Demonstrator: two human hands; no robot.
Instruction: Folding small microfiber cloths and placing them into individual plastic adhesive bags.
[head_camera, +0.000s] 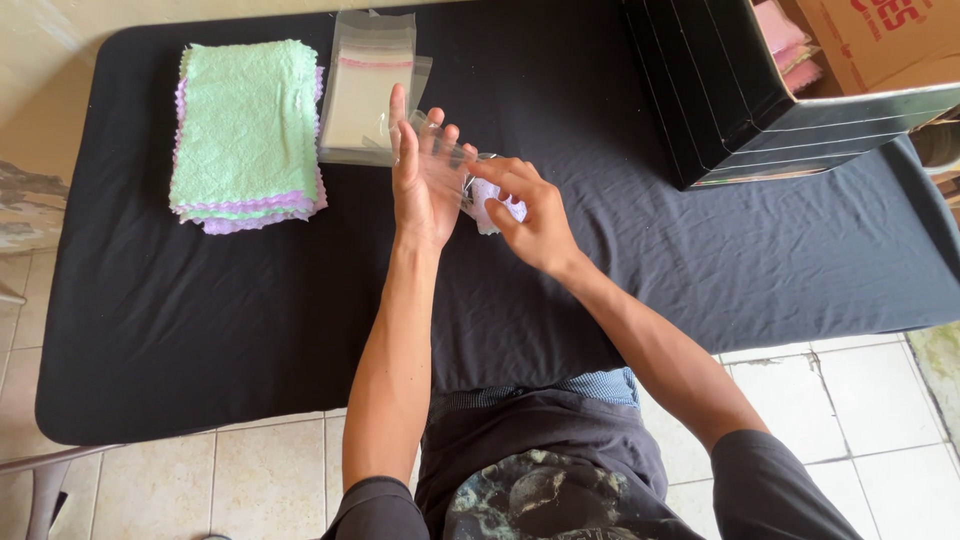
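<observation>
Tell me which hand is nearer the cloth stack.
Left. The left hand is just right of the cloth stack, with the clear bags between them; the right hand is farther right, beyond the left.
</observation>
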